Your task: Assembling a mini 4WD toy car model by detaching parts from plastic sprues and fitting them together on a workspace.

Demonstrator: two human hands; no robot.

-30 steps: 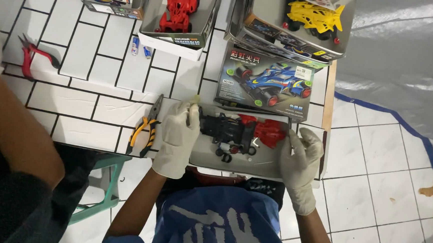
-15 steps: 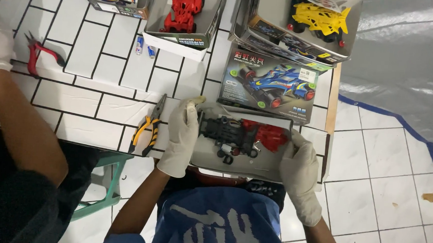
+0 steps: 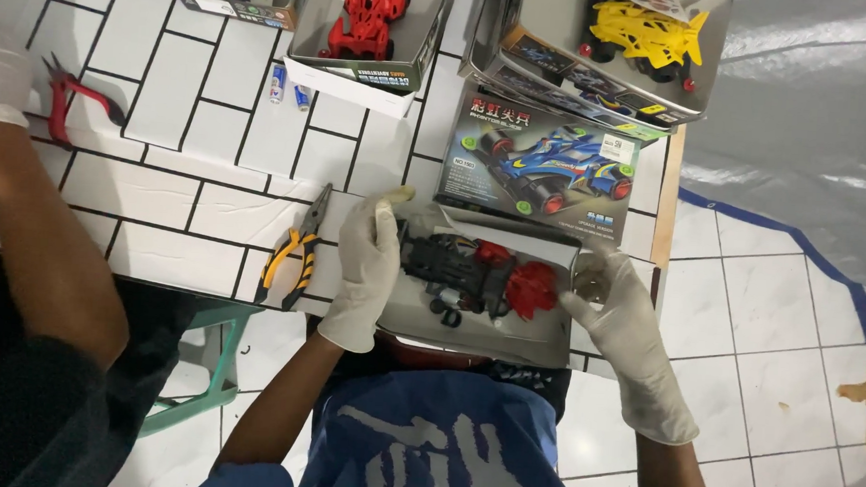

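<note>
Head view: both gloved hands on the open tray box [image 3: 478,327] at the counter [image 3: 156,191] edge, black chassis [image 3: 451,270] and red body shell [image 3: 530,288] inside.

My left hand [image 3: 367,260] clamps the box's left wall; my right hand [image 3: 619,315] pinches its right rim. Box looks like light, thin card, likely flexes, so I'd grip the walls, not the floor. Loose parts probably small and brittle, could slide. Yellow-handled pliers [image 3: 292,250] just left, blue car box [image 3: 548,165] touching behind, red cutters [image 3: 71,101] well apart. Another person's arm [image 3: 42,240] crowds the left side.
</note>
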